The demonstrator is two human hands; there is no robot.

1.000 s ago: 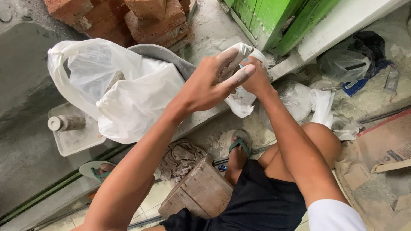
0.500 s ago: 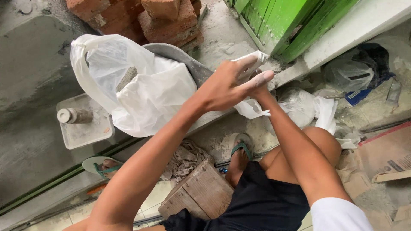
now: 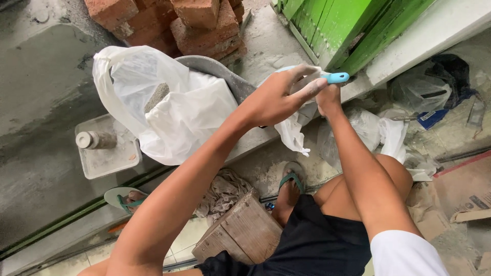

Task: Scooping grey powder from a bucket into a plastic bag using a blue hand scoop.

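My left hand (image 3: pixel 276 99) reaches across a grey pan (image 3: pixel 225 71) and closes its fingers on a blue-handled tool (image 3: pixel 336 77) at the mouth of a small white plastic bag (image 3: pixel 292 132). Right beneath it, my right hand (image 3: pixel 328 99) grips the top of that bag and is partly hidden by the left fingers. The tool's working end is out of sight. The bag hangs down over a concrete ledge. A large white plastic bag (image 3: pixel 174 115) holding grey powder sits in the pan to the left.
Red bricks (image 3: pixel 174 20) are stacked at the back, and a green door (image 3: pixel 353 25) stands at the top right. A clear tub with a small bottle (image 3: pixel 105 148) sits at the left. A wooden block (image 3: pixel 240 232) lies by my feet. Crumpled bags and cardboard (image 3: pixel 460 194) litter the right.
Both hands were bunched on the small white bag before. Now the blue handle shows at my left fingertips, and the bag hangs lower beneath the hands.
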